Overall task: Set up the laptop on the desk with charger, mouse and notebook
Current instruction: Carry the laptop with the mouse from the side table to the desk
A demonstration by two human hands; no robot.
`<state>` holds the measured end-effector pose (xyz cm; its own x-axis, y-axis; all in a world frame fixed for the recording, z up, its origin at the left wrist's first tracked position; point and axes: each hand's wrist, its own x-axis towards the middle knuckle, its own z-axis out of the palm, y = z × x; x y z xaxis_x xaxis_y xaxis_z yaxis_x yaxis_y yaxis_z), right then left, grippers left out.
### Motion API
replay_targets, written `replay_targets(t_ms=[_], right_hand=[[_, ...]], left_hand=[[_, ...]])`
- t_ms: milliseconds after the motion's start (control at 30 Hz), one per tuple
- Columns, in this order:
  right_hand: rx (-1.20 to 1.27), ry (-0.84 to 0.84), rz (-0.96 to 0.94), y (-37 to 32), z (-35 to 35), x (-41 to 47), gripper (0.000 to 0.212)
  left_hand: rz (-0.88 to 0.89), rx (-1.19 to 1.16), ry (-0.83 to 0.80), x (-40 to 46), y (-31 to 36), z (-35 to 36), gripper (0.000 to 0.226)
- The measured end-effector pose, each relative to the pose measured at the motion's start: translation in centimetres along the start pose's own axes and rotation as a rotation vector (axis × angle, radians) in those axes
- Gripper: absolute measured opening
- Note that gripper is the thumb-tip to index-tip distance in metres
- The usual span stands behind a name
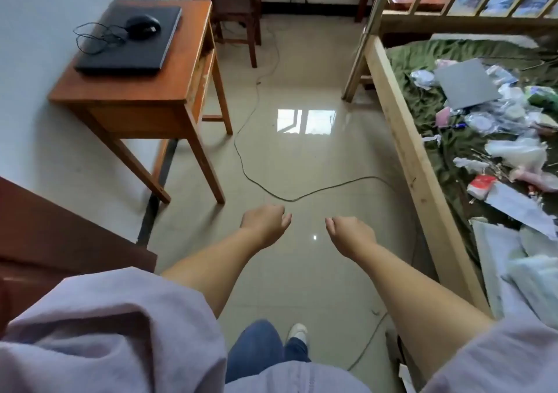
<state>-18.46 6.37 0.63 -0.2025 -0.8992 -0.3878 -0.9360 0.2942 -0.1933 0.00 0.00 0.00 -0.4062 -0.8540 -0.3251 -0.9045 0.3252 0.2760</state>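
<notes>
A closed black laptop (120, 51) lies on a small wooden desk (120, 90) at the upper left, against the wall. On the laptop's lid rests a black mouse (142, 26), its thin cable (90, 37) looped to the left. My left hand (265, 223) and my right hand (350, 234) hang over the floor, well short of the desk, fingers curled in loose fists with nothing in them. A grey flat notebook-like item (466, 83) lies on the bed at the right. I see no charger that I can identify.
A wooden bed frame (413, 163) with a green sheet and several scattered bags and papers fills the right side. A long cable (256, 178) snakes across the tiled floor. A wooden chair (238, 6) stands behind the desk. Dark wooden furniture (45, 241) is at my left.
</notes>
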Motion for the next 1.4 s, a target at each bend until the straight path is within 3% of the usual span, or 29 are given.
replay_targets(t_ms=[367, 733, 1000, 1200, 1400], right_hand=[[-0.122, 0.015, -0.078, -2.3, -9.7, 23.0, 0.045], [-0.184, 0.018, -0.216, -8.5, -20.2, 44.0, 0.029], [-0.264, -0.045, -0.515, -15.0, -26.0, 60.1, 0.040], [-0.352, -0.138, -0.649, -21.7, -29.6, 67.6, 0.019], [-0.437, -0.161, -0.919, -31.1, -28.4, 72.0, 0.043]], left_hand=[[-0.062, -0.006, 0.059, 19.6, -3.9, -9.3, 0.042], [-0.160, -0.060, 0.108, 37.7, -10.1, -19.8, 0.041], [-0.442, -0.310, 0.208, 47.0, -14.3, -24.8, 0.046], [-0.720, -0.382, 0.348, 49.1, -17.0, -26.7, 0.042], [-1.022, -0.344, 0.367, 48.3, -22.4, -27.7, 0.039]])
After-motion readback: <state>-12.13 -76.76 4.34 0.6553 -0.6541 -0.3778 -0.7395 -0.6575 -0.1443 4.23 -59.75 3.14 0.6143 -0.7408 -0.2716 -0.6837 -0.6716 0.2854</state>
